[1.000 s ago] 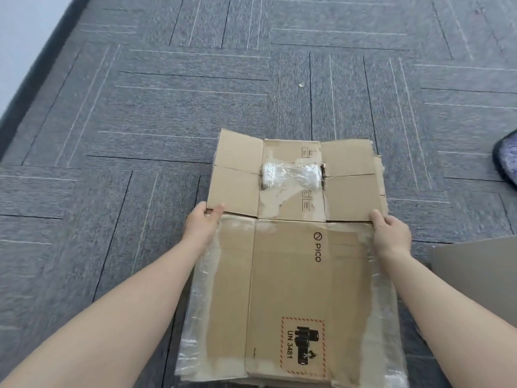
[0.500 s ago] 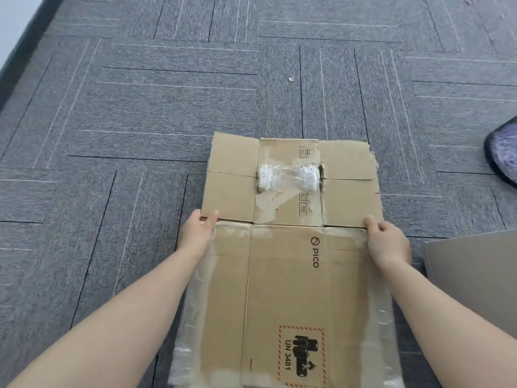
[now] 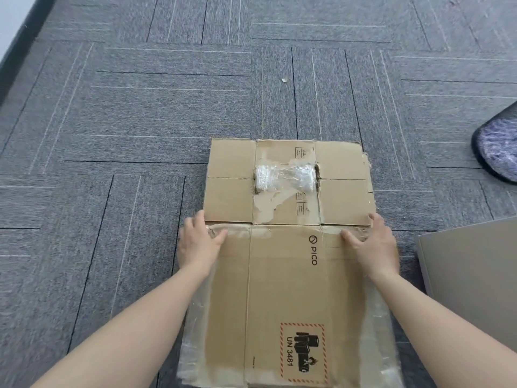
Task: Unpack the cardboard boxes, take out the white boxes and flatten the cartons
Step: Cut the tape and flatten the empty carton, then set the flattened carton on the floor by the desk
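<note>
— What's nearest?
— A flattened carton (image 3: pixel 282 298) lying on the grey carpet (image 3: pixel 112 163), tape down its sides.
— And the hands?
— The left hand (image 3: pixel 197 243) and right hand (image 3: pixel 373 245) lie flat at its side edges, fingers straight, pressing by the fold.
— Beyond?
— Its flaps (image 3: pixel 285 182) lie spread out flat, crumpled tape (image 3: pixel 284 177) in the middle.

- We have one view only, from a wide-angle camera worn on the head, so no second view shares any part of the scene.
- We look forward and steeply down onto the flattened carton (image 3: pixel 285 275) on the carpet (image 3: pixel 112 135).
- The carton sits close below us, its near end running off the bottom edge.
- Carpet stretches beyond the carton's far flaps.
</note>
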Demonstrator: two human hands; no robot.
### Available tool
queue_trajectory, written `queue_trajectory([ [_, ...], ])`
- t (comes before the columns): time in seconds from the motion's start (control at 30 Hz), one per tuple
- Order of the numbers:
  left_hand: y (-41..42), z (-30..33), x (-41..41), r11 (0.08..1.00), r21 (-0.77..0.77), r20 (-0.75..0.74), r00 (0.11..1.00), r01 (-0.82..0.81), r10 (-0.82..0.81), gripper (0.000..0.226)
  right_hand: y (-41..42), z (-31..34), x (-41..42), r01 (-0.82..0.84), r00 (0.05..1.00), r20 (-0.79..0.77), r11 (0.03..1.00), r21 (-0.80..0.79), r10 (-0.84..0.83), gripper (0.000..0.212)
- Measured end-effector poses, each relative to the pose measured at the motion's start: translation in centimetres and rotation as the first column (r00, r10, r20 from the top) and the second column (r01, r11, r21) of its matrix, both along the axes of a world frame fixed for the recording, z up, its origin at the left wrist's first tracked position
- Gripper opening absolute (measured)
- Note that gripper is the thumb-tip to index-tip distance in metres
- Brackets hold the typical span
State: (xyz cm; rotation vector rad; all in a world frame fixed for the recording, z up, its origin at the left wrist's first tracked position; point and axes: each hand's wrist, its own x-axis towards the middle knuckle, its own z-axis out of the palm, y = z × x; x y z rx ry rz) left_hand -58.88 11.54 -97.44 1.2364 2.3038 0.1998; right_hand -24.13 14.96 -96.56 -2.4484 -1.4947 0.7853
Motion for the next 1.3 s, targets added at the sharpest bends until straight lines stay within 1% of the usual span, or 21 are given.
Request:
queue_trajectory([
  [0.1, -0.8, 1.7, 0.7, 0.998, -0.025, -0.016, 0.998, 0.064, -0.065, 0.059, -0.8, 0.9, -1.2, -0.095, 0.981, 0.158, 0.991, -0.095, 0.109, 0.077],
  [0.17, -1.6, 3.6, 1.3, 0.99, -0.071, -0.043, 0.991, 0.126, -0.129, 0.051, -1.7, 2.6, -2.2, -0.143, 0.955, 0.228, 0.969, -0.203, 0.188, 0.078],
  [0.27, -2.9, 7.9, 2.5, 0.951, -0.216, -0.067, 0.968, 0.223, -0.242, 0.057, -3.4, 6.7, -3.8, -0.204, 0.918, 0.271, 0.931, -0.301, 0.289, 0.076],
  [0.33, -3.5, 11.7, 3.1, 0.925, -0.257, -0.055, 0.952, 0.278, -0.301, 0.06, -4.2, 10.4, -4.9, -0.257, 0.901, 0.26, 0.91, -0.325, 0.347, 0.071],
  [0.4, -3.9, 15.9, 3.4, 0.905, -0.268, -0.043, 0.934, 0.33, -0.354, 0.059, -4.7, 14.6, -6.0, -0.335, 0.879, 0.221, 0.877, -0.345, 0.422, 0.065],
  [0.53, -4.3, 25.6, 4.0, 0.853, -0.284, 0.006, 0.891, 0.437, -0.454, 0.042, -5.9, 24.1, -7.8, -0.497, 0.804, 0.158, 0.794, -0.349, 0.573, 0.05],
  [0.67, -4.6, 36.2, 4.9, 0.774, -0.287, 0.052, 0.816, 0.565, -0.576, 0.036, -7.2, 34.4, -8.7, -0.578, 0.763, 0.099, 0.742, -0.341, 0.639, 0.049],
  [0.87, -4.5, 52.5, 7.3, 0.704, -0.192, -0.008, 0.717, 0.683, -0.697, 0.035, -8.9, 51.0, -9.1, -0.606, 0.74, 0.127, 0.737, -0.298, 0.66, 0.042],
  [1.03, -5.6, 65.2, 9.9, 0.619, -0.119, -0.041, 0.619, 0.776, -0.784, 0.034, -11.1, 64.4, -8.0, -0.559, 0.788, 0.174, 0.805, -0.197, 0.59, 0.035],
  [1.17, -5.2, 72.8, 13.5, 0.511, -0.07, -0.11, 0.502, 0.857, -0.858, 0.032, -13.0, 72.7, -4.8, -0.48, 0.844, 0.221, 0.872, -0.095, 0.488, 0.035],
  [1.3, -3.9, 78.1, 19.4, 0.37, -0.019, -0.234, 0.356, 0.929, -0.905, 0.032, -15.4, 78.9, 0.7, -0.325, 0.915, 0.255, 0.946, 0.001, 0.314, 0.033],
])
